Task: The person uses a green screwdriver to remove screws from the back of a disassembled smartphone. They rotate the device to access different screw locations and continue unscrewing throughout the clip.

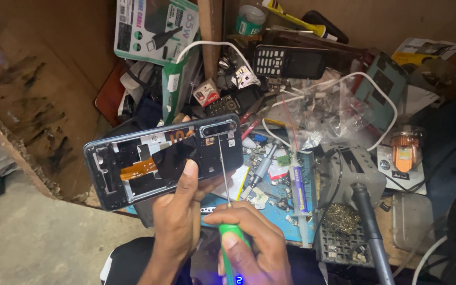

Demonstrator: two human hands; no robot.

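Head view looks down on an opened phone frame (162, 161) held in mid-air above a cluttered bench, its long axis running from about eight o'clock up to two o'clock, the camera-window end pointing toward two o'clock and the inner side facing up, with an orange flex strip showing along the middle. Left hand (178, 219) comes up from six o'clock and is clenched on the frame's lower edge, thumb pressed onto the dark inner plate. Right hand (252, 245), just beside it at five o'clock, is closed around the green handle of a screwdriver (224, 182), whose thin shaft stands nearly upright toward twelve o'clock, its tip touching the frame near the camera-window end. Past the frame at three o'clock lies a blue mat (275, 211) strewn with small parts and a syringe-shaped tube (297, 190). At four o'clock a black grid tray (339, 245) holds a wad of brass wool and scraps. At one o'clock a keypad phone (288, 62) rests on the heap, near a clear plastic bag (333, 113)
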